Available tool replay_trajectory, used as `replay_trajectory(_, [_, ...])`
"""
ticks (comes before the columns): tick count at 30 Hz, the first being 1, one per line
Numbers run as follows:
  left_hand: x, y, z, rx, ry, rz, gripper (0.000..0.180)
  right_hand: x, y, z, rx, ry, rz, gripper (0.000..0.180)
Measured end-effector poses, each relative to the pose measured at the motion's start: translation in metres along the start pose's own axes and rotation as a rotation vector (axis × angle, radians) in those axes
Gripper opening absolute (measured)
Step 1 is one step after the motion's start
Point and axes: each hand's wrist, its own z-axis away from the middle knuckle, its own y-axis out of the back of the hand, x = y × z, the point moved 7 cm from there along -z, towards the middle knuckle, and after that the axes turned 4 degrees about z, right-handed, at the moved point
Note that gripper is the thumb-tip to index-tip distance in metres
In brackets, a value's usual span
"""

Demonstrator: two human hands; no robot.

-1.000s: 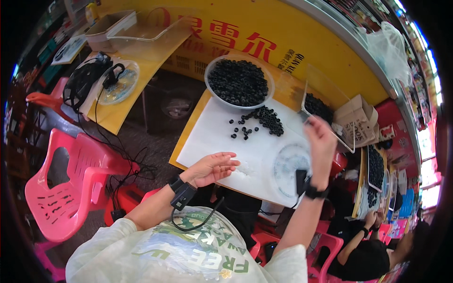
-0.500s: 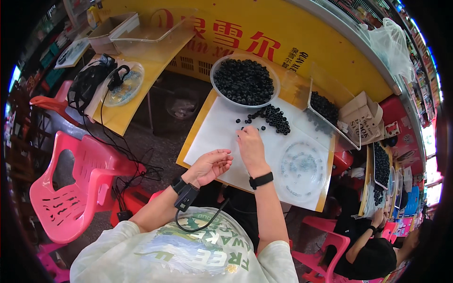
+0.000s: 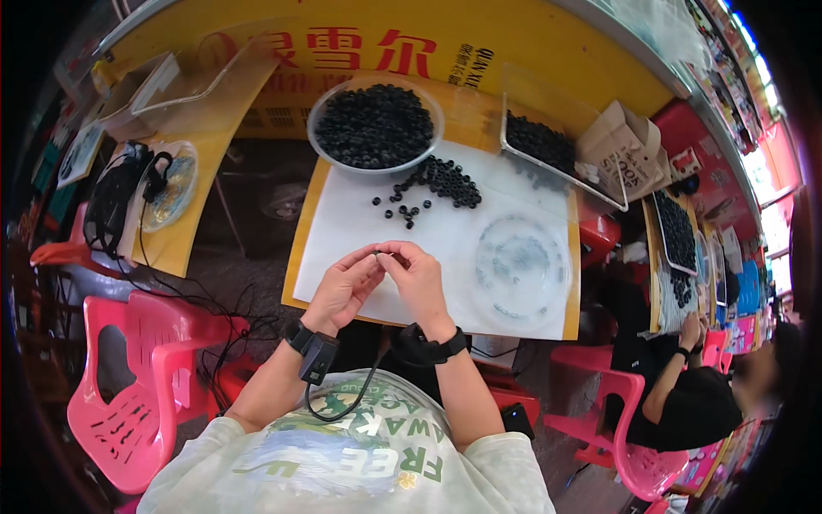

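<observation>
Bowl: sitting upper centre, heaped with black beads; risking a spill if reaching knocks its rim.
Left hand + right hand: meeting at frame centre, both pinching; slack grip risking a drop.
Loose beads: lying just beyond fingertips; a nudge risking rolling.
Dark piece: probably a bead, sitting between both hands' fingertips, mostly hidden.

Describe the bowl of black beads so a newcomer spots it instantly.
Find the yellow wall panel, then the white-covered table before it. At the table's far left corner sits the bowl, heaped with small black beads. Unlike the rectangular container to its right, also holding black pieces, it is round.
</observation>
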Motion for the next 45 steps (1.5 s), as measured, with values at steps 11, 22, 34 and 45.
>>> replay_trajectory(11, [-0.007, 0.015, -0.008, 0.067, -0.015, -0.038, 0.026, 0.024, 0.053, -0.003, 0.324, 0.023, 0.171, 0.016])
replay_trajectory(22, [-0.003, 0.019, -0.007, -0.004, -0.015, -0.051, 0.026, 0.007, 0.120, 0.041, 0.384, 0.093, 0.740, 0.017])
replay_trajectory(34, [-0.021, -0.017, 0.002, -0.145, 0.300, 0.005, 0.020, 0.043, 0.198, 0.074, 0.325, -0.001, 0.846, 0.013])
replay_trajectory(45, [-0.016, -0.065, 0.012, -0.297, 0.236, -0.140, 0.020, -0.066, 0.078, 0.054, 0.158, 0.115, 0.276, 0.013])
